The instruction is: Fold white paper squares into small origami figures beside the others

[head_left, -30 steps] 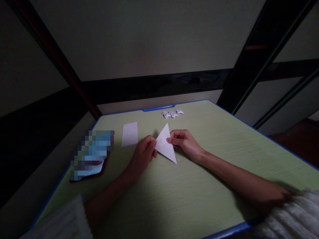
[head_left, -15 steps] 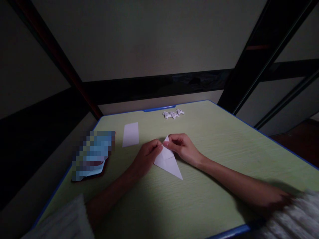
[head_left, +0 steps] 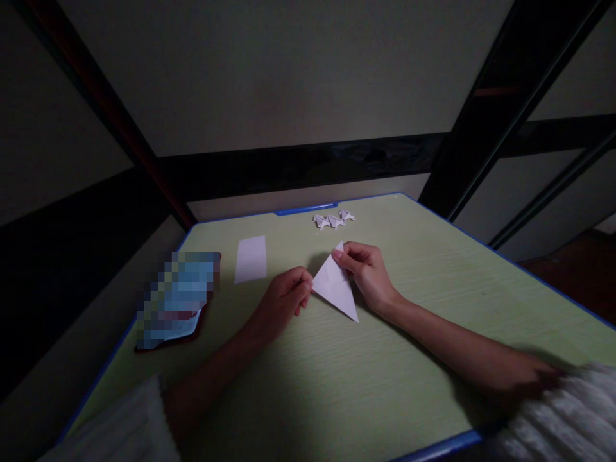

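– The right hand (head_left: 366, 273), what is it doing?
– It grips the folded paper (head_left: 333, 285) near its upper point, thumb on top; the other fingers curl beyond the edge, probably so that the face stays open to view.
– And the left hand (head_left: 286, 296)?
– Its fingers are bent inward, seemingly pinching the paper's left corner; two grips apart likely keep the triangle taut and steady.
– Where is the paper, then?
– Between the hands, over the middle of the desk (head_left: 423, 256), its lower point free; whether it touches the surface, I cannot tell.
– What lies around it?
– A flat white sheet (head_left: 251, 260) beyond the left hand; three small folded paper pieces (head_left: 335, 221) close together near the far edge, perhaps set there to leave working room; a pixelated bluish object (head_left: 187, 289) at the left side, too masked to identify.
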### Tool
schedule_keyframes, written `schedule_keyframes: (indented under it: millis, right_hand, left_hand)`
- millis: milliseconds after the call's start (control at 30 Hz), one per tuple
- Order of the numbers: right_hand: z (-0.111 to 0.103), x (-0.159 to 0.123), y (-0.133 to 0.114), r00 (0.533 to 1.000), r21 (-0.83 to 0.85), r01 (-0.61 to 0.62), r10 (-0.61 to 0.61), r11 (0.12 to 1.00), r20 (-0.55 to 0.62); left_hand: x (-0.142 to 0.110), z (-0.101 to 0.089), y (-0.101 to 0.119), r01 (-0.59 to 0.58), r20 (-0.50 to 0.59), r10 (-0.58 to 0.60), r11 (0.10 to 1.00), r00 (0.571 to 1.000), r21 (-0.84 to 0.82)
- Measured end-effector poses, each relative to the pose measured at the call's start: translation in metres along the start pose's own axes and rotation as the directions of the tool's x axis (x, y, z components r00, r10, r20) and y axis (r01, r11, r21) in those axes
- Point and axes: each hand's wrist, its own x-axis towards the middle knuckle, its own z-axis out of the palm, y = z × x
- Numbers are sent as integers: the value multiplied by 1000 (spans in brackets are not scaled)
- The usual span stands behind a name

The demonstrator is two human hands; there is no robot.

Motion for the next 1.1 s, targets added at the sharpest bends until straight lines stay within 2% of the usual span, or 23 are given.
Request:
schedule_keyframes:
  millis: [167, 300, 400, 500, 567, 633, 733, 800, 867, 1100]
  right_hand:
    - [-4, 6, 5, 996, 27, 50, -48, 998, -81]
    - [-7, 10, 8, 987, 92, 70, -55, 993, -152]
    - [-3, 8, 6, 995, 137, 49, -37, 989, -94]
    - [2, 3, 2, 999, 151, 11, -7, 989, -31]
    - [3, 2, -1, 1000, 154, -10, 12, 988, -9]
    - [2, 1, -2, 1000, 146, -19, 18, 989, 8]
    - [1, 2, -1, 993, 107, -80, 69, 991, 100]
    - [0, 3, 0, 977, 70, -133, 119, 989, 178]
    - [1, 3, 1, 964, 27, -152, 143, 988, 222]
    - [4, -2, -5, 923, -129, -126, 164, 984, 349]
  left_hand:
    - [0, 0, -1, 9, -35, -10, 999, 999, -32]
    - [1, 1, -1, 8, -144, -22, 995, 989, -96]
    - [2, 2, 1, -9, -205, -10, 996, 979, -92]
    - [2, 2, 3, -3, -147, -1, 1000, 989, -25]
    - [1, 1, 4, 1, -145, 2, 1000, 989, 15]
    - [1, 0, 4, 0, -229, 6, 1000, 973, 27]
    - [2, -3, 2, -15, -409, 25, 1000, 912, 27]
    - [2, -4, 1, -30, -476, 48, 999, 878, 45]
    - [3, -5, 0, -35, -481, 62, 997, 875, 66]
    - [0, -2, 2, -46, -319, 105, 981, 942, 188]
